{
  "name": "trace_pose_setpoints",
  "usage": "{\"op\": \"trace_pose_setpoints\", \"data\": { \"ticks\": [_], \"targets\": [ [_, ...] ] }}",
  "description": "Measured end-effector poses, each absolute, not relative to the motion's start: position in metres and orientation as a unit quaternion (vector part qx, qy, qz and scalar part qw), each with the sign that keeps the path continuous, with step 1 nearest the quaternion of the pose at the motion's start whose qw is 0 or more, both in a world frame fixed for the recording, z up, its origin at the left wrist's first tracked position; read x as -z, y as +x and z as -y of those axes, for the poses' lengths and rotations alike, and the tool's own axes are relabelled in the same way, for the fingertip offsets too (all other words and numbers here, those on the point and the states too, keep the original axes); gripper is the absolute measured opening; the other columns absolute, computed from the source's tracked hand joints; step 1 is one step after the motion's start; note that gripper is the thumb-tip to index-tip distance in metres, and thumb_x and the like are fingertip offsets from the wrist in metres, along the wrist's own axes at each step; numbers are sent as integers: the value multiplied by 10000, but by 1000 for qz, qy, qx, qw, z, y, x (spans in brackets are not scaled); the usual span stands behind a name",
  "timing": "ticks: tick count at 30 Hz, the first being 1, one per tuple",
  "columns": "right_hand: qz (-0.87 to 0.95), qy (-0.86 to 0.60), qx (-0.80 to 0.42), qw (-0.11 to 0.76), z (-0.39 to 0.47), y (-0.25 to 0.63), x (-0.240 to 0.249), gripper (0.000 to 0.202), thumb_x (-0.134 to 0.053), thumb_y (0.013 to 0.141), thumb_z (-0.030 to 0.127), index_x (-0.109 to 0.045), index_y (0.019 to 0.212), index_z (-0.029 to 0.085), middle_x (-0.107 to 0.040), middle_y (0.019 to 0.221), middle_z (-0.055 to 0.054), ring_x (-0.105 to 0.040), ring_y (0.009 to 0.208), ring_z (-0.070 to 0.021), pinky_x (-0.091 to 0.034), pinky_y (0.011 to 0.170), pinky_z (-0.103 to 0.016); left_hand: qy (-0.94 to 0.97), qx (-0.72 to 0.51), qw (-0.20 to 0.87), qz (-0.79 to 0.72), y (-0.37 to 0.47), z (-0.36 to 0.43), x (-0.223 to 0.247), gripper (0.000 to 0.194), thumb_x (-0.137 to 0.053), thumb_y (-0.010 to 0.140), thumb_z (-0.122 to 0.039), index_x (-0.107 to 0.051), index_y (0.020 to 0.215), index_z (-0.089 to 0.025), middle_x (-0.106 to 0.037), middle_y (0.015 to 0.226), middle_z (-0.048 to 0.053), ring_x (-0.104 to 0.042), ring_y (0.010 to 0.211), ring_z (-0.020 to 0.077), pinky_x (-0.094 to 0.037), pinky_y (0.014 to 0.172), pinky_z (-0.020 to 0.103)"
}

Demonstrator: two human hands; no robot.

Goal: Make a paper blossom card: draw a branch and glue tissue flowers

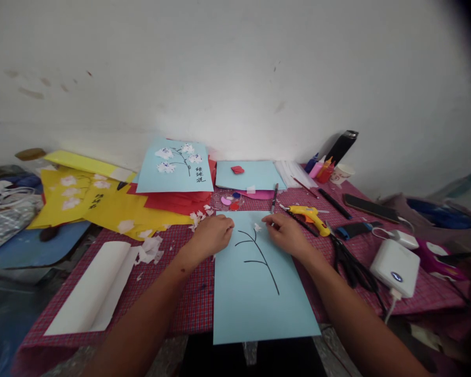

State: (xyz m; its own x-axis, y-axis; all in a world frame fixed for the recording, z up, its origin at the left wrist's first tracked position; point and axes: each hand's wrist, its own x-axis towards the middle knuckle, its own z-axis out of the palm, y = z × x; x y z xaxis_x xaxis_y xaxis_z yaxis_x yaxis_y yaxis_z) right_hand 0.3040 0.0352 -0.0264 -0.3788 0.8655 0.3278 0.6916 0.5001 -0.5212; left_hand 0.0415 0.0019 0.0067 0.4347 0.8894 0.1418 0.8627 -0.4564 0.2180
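A light blue sheet of paper (255,309) lies in front of me, with a black branching stem (266,263) drawn on it. A small white paper scrap (258,227) sits at the tip of the upper branch. Just right of that scrap is my right hand (286,233), its fingers bent with a gap between thumb and forefinger. Over the sheet's upper left edge, my left hand (215,233) has its fingers curled closed; anything inside them is hidden. Beside it lies a small heap of torn white paper bits (197,217).
Left are a folded white sheet (90,293), crumpled paper (151,249) and yellow sheets (113,204). Behind stands a finished flower picture (172,178). Right lie a yellow glue gun (312,215), black scissors (347,262), a phone (371,207), paint bottles (325,170) and a white power bank (394,267).
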Motion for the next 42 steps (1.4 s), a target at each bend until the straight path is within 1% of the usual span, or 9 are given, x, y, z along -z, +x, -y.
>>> {"op": "trace_pose_setpoints", "data": {
  "ticks": [6, 10, 14, 21, 27, 30, 34, 37, 42],
  "targets": [
    [816, -471, -134, 308, -33, 304, 26, 206, -518, 820, 128, -680, 924, 199, -675, 853, -46, -624, 762, -183, -474, 714, -304, 832, -156, 58, -529, 31, -6, -11, 221, -459, 924, -225, -678, 899, -205, -700, 926, 55, -641, 901, 218, -466, 771, 324],
    [812, -467, -130, 325, -31, 302, 23, 164, -519, 837, 151, -667, 888, 202, -673, 846, -43, -624, 772, -182, -470, 733, -304, 798, -234, 66, -552, 11, -12, -18, 246, -453, 920, -206, -682, 1008, -209, -718, 1009, 48, -639, 950, 207, -471, 819, 311],
    [812, -469, -142, 318, -29, 301, 21, 152, -514, 879, 213, -665, 891, 208, -701, 855, -43, -638, 776, -191, -467, 731, -309, 750, -281, 64, -595, -13, -17, -25, 253, -450, 924, -247, -688, 1003, -213, -727, 1014, 38, -645, 923, 199, -469, 791, 297],
    [812, -477, -150, 301, -28, 298, 23, 185, -501, 897, 252, -679, 914, 207, -721, 868, -51, -654, 774, -199, -467, 719, -312, 748, -239, 66, -616, -26, -18, -22, 231, -483, 891, -247, -702, 957, -215, -733, 964, 36, -644, 860, 198, -453, 739, 292],
    [754, -523, -152, 367, -31, 316, 9, 207, -490, 886, 286, -679, 916, 206, -721, 850, -39, -649, 770, -195, -475, 709, -301, 788, -212, 51, -576, -7, -15, -20, 216, -476, 925, -265, -681, 910, -199, -709, 913, 54, -630, 875, 205, -454, 781, 305],
    [752, -567, -112, 317, -30, 353, -4, 206, -507, 871, 292, -697, 883, 214, -733, 872, -37, -654, 797, -199, -465, 725, -295, 840, -183, 46, -509, 6, -12, -19, 219, -461, 934, -250, -661, 866, -193, -689, 889, 58, -617, 874, 204, -448, 790, 308],
    [721, -669, -25, 181, -34, 411, -12, 252, -519, 864, 348, -724, 893, 203, -741, 879, -81, -662, 752, -229, -421, 626, -303, 876, -158, 38, -453, 17, -10, -16, 226, -458, 938, -250, -656, 848, -190, -676, 885, 62, -606, 869, 207, -443, 809, 323],
    [719, -689, -27, 92, -45, 433, -7, 252, -511, 857, 330, -719, 846, 187, -736, 818, -101, -666, 713, -239, -395, 580, -300, 877, -153, 34, -454, 20, -8, -14, 239, -450, 931, -231, -655, 815, -189, -666, 858, 67, -600, 842, 209, -445, 791, 330],
    [724, -687, -25, 57, -66, 431, 6, 223, -597, 806, 366, -712, 805, 176, -735, 770, -108, -669, 665, -237, -394, 539, -284, 882, -153, 56, -442, 22, -6, -11, 204, -476, 913, -214, -675, 873, -197, -673, 913, 71, -611, 917, 212, -459, 844, 335]
  ]
}}
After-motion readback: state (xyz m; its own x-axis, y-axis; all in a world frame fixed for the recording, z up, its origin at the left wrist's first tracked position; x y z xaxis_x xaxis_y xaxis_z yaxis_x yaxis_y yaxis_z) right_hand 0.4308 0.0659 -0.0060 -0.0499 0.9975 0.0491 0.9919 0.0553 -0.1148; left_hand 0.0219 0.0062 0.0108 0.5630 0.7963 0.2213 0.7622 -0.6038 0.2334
